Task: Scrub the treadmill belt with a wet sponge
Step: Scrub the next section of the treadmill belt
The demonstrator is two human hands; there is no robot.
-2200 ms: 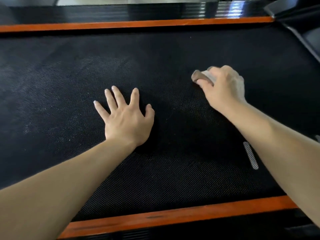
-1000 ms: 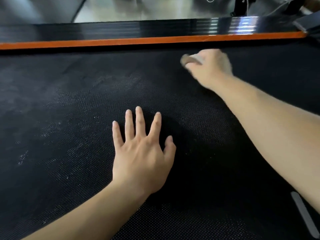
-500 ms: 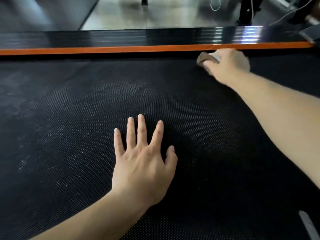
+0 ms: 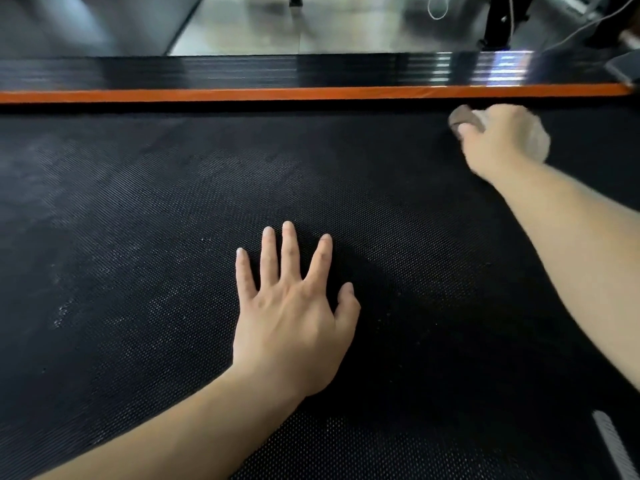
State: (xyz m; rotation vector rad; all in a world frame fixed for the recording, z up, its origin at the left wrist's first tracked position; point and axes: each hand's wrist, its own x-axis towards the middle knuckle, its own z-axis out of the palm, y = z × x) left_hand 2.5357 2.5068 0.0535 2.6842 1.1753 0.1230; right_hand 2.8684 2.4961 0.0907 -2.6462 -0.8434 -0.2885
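Note:
The black textured treadmill belt (image 4: 145,244) fills most of the view. My left hand (image 4: 294,317) lies flat on the belt's middle, palm down, fingers spread, holding nothing. My right hand (image 4: 502,140) is far out at the upper right, close to the far orange edge, shut on a brownish sponge (image 4: 462,117). Only the sponge's left end pokes out past my fingers; it presses on the belt. Pale dusty smears mark the belt's left part.
An orange strip (image 4: 242,95) runs along the belt's far side, with a glossy black ribbed side rail (image 4: 242,71) behind it. Beyond lies a shiny floor with a black stand (image 4: 498,26) and a cable. A grey marking (image 4: 611,445) sits on the belt at the lower right.
My right hand has carried the sponge from the belt's middle out to the far edge, then slid it to the right along the orange strip. My left hand stays planted.

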